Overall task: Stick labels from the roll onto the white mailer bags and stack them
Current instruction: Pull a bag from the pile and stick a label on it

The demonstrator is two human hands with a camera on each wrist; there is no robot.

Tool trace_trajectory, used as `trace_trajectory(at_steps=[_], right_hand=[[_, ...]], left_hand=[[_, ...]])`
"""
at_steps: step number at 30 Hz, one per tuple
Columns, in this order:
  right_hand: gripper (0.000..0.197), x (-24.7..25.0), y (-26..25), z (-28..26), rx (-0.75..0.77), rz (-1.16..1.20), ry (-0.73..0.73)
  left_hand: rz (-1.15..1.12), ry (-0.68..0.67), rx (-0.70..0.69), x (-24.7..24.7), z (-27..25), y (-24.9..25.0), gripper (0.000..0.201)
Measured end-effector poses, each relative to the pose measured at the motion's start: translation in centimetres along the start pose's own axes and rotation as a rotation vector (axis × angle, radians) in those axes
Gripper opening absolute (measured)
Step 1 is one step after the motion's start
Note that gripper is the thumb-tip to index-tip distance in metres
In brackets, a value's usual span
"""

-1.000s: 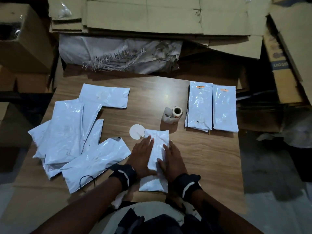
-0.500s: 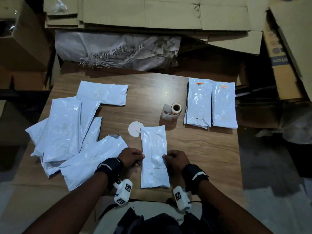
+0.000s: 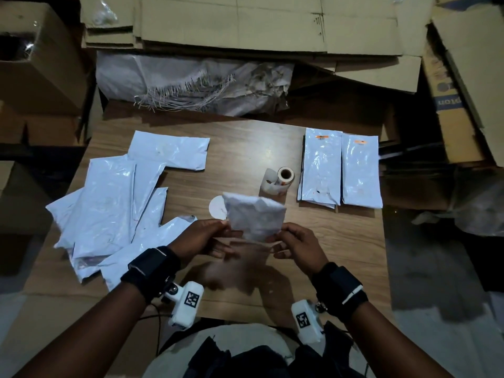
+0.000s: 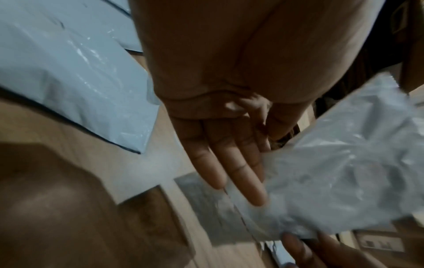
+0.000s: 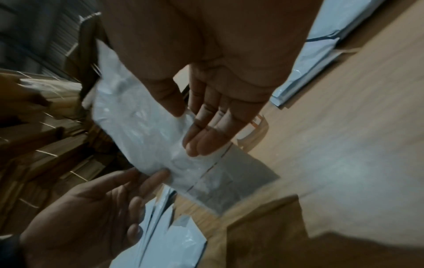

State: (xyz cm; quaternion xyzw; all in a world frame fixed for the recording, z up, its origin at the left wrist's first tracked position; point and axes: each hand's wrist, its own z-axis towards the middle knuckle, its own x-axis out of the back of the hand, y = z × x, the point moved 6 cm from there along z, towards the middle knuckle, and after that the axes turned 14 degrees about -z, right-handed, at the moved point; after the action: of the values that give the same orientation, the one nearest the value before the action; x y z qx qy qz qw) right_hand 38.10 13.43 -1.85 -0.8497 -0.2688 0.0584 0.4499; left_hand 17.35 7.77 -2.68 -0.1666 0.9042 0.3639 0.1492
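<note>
As both hands (image 3: 253,241) pinch its lower edges, a white mailer bag (image 3: 253,215) lifts above the fingers, seemingly for turning.

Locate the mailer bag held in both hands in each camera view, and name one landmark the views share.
Head: mailer bag centre, lifted above the table, between both hands.
Left wrist: lower right, past the fingers.
Right wrist: centre-left, under the thumb.
Shared landmark: the wooden table.
</note>
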Motion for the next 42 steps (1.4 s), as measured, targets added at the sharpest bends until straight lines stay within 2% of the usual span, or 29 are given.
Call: trace_trajectory(at_steps=[2,5,7,11,15,18,20,23,25,27,28,30,31,34,36,38,42], right_hand=[[0.024,0.1,-0.5,-0.5,-0.001,0.065,0.01],[0.028,0.1,-0.4,-0.6,0.0,0.059,0.059],[0.023,-0.1,0.1,-0.5,0.025,0.026,0.117],[0.008,-0.1,1.0,-0.1,0.068,-0.015,0.169],[0.018,0.0,1.4,0.0,0.072,0.009,0.154],[0.027,-0.1,2.6,0.9,0.042,-0.07,0.175],[0.03,-0.4,4.4,2.2,0.0,-0.148,0.195],[0.027,-1.4,6.9,3.8,-0.086,-0.274,0.193],[0.025,-1.8,7.9,4.4,-0.13,-0.36,0.185],[0.024,-1.6,8.2,4.5,-0.181,-0.551,0.183],[0.028,-1.5,8.1,4.3,-0.21,-0.656,0.167],[0.043,-1.4,7.5,3.6,-0.189,-0.819,0.152],[0.051,-1.5,6.9,3.3,-0.126,-0.884,0.161],[0.087,-2.9,5.4,2.9,0.189,-1.112,0.145],[0.114,-4.5,6.4,4.1,0.315,-1.335,0.03],[0.13,-5.7,7.9,5.5,0.328,-1.489,-0.081],[0.13,-6.3,9.1,6.3,0.274,-1.498,-0.137]], left_hand=[[-0.029,0.007,-0.052,0.1,-0.4,0.4,0.033],[0.04,0.092,-0.147,0.8,-0.4,0.4,0.023],[0.065,0.142,-0.201,0.8,-0.2,0.2,0.018],[-0.019,0.161,-0.191,0.7,0.0,-0.5,0.015],[-0.044,0.16,-0.188,1.0,0.5,-1.0,0.01],[0.001,0.192,-0.194,1.7,1.5,-1.9,0.011],[0.158,0.254,-0.226,2.4,2.7,-3.1,0.014],[0.631,0.312,-0.25,2.1,4.4,-4.5,0.02],[0.747,0.342,-0.197,2.0,5.0,-5.5,0.011],[0.836,0.398,-0.176,2.2,5.2,-5.9,0.003],[0.858,0.425,-0.183,2.4,5.2,-5.8,0.006],[0.9,0.437,-0.227,2.5,4.8,-5.6,0.021],[0.976,0.406,-0.288,2.2,4.7,-5.4,0.035],[1.368,0.174,-0.434,0.2,5.0,-5.7,0.106],[1.58,0.045,-0.413,-1.0,5.9,-6.4,0.135],[1.686,-0.019,-0.316,-1.4,7.1,-7.3,0.149],[1.764,-0.04,-0.229,-1.2,8.5,-8.1,0.159]])
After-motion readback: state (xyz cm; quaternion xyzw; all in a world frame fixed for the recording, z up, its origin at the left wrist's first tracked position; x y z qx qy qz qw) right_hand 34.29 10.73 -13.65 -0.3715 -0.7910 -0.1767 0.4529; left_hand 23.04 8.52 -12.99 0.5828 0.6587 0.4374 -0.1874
